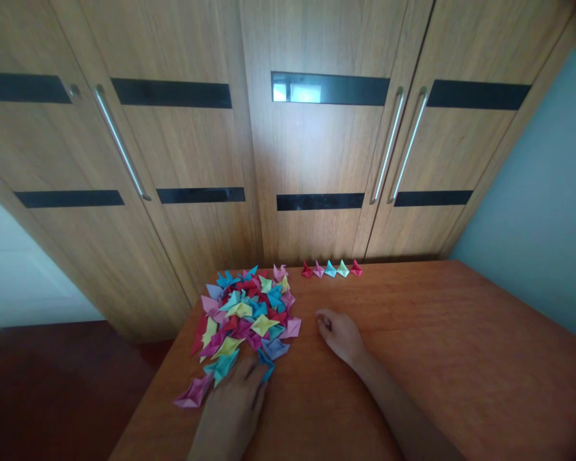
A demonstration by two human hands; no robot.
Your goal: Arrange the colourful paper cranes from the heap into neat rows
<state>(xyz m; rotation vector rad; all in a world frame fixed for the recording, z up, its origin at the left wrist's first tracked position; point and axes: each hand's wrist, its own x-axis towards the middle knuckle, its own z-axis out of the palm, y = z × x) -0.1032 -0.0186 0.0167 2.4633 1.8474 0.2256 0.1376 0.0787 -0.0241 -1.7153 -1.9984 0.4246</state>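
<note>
A heap of small folded paper boats [264,325] in pink, red, yellow, green and blue covers the left part of the table. At the heap's near edge my left hand [237,394] is closed, its fingertips on a blue paper boat [267,366]; the fingers partly hide the grip. Just left of these fingers lie a turquoise paper boat [223,365] and a pink paper boat [194,392]. My right hand [343,336] rests on the table to the right of the heap, fingers curled in, with nothing visible in them.
Several paper boats stand in a row [331,269] along the table's back edge. The brown wooden table [441,346] meets a tall wardrobe [317,160] with metal handles behind it. A pale wall [542,211] rises on the right; dark red floor [72,378] shows at left.
</note>
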